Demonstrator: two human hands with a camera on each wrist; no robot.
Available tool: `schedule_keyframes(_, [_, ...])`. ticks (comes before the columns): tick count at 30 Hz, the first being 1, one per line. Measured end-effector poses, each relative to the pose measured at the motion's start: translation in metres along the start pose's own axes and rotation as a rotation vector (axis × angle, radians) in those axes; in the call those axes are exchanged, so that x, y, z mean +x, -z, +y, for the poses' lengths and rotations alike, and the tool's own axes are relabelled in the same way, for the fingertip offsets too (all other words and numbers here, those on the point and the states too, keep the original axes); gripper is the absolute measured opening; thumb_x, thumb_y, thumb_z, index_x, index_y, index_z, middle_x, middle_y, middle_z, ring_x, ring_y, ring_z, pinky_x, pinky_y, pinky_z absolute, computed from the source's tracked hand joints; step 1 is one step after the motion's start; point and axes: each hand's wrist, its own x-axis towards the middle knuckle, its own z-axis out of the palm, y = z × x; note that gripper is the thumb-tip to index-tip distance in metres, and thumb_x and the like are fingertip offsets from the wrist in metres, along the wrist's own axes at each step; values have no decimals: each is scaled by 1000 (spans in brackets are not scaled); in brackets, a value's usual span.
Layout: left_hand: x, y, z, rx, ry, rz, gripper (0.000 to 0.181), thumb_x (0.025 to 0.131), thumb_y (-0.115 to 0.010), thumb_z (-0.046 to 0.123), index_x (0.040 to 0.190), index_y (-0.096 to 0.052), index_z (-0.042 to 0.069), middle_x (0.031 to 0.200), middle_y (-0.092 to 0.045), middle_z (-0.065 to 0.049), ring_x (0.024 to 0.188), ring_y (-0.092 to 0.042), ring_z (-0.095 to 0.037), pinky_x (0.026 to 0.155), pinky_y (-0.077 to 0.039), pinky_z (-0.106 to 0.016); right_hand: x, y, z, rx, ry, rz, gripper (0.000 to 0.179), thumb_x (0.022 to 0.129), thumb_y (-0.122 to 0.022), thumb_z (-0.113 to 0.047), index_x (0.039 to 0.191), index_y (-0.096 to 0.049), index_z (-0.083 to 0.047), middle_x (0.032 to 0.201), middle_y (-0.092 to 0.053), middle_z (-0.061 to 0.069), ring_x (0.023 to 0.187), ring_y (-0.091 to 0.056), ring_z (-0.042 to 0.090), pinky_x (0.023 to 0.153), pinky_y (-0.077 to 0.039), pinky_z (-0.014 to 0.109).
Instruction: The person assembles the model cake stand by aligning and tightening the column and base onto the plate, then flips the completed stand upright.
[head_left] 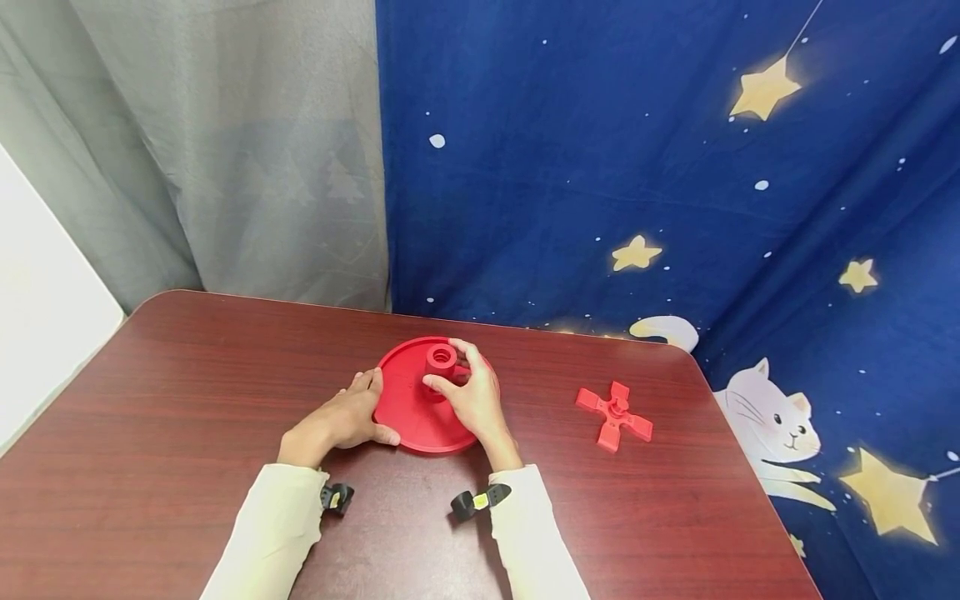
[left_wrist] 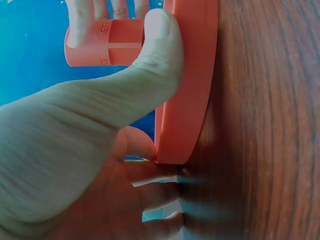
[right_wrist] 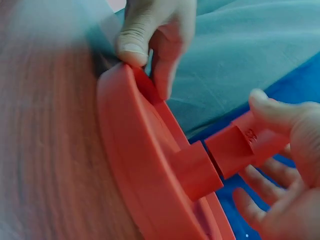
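A round red tray (head_left: 405, 408) with a raised rim lies on the table. My left hand (head_left: 339, 423) grips its left edge, the thumb (left_wrist: 162, 65) pressed on the near rim. My right hand (head_left: 478, 404) holds a hollow red cylinder (head_left: 441, 360) between thumb and fingers, over the tray's middle. Raised digits mark the cylinder's side in the left wrist view. From the right wrist, a short red post (right_wrist: 196, 170) stands up from the tray, and a thin gap shows between it and the cylinder above. Whether the two are joined I cannot tell.
To the right on the brown table (head_left: 187, 400) lies a red four-armed cross piece (head_left: 617, 415) with a small knob at its centre. A grey curtain (head_left: 247, 167) and a blue star-patterned curtain (head_left: 540, 167) hang behind the far edge.
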Motion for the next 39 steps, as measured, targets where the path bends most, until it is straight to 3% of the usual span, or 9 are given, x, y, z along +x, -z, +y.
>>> schedule_keyframes(5, [0, 0, 1, -1, 5, -7, 115, 77, -83, 42, 152, -14, -14, 158, -15, -34, 146, -14, -52, 117, -20, -63, 3, 7, 3, 116, 21, -126, 66, 84, -79, -10, 143, -50, -8, 134, -61, 14, 124, -59, 30, 107, -47, 44])
schedule_keyframes(9, [0, 0, 0, 2, 8, -10, 115, 77, -83, 42, 152, -14, -13, 158, -15, -34, 146, -14, -52, 117, -21, -63, 5, 10, 4, 175, 28, -169, 62, 87, -71, 3, 143, -47, 1, 137, -58, 21, 129, -56, 34, 110, -42, 48])
schedule_keyframes(15, [-1, 1, 1, 7, 7, -8, 117, 76, -83, 43, 152, -14, -13, 158, -15, -34, 146, -15, -53, 116, -23, -64, 5, 10, 2, 169, 25, -151, 58, 86, -69, 8, 140, -48, 7, 133, -59, 26, 125, -56, 42, 106, -44, 55])
schedule_keyframes(26, [-1, 2, 2, -1, 5, -8, 118, 75, -83, 42, 152, -13, -14, 158, -15, -34, 145, -14, -54, 116, -22, -64, 4, 5, 4, 91, 28, -72, 59, 81, -81, -7, 136, -56, -9, 123, -65, 14, 110, -63, 30, 96, -54, 44])
schedule_keyframes(33, [0, 6, 2, -1, 12, 2, 116, 77, -83, 41, 153, -13, -12, 158, -15, -33, 145, -15, -54, 115, -25, -64, 6, 8, 2, 110, 54, -103, 67, 84, -79, -9, 143, -48, -9, 134, -59, 11, 119, -58, 28, 101, -51, 44])
schedule_keyframes(39, [-2, 1, 0, -18, 1, 0, 116, 77, -83, 41, 152, -13, -14, 158, -16, -33, 145, -14, -54, 116, -23, -64, 4, 9, 2, 132, 60, -155, 65, 85, -71, 4, 144, -46, -1, 140, -57, 16, 126, -56, 34, 105, -46, 51])
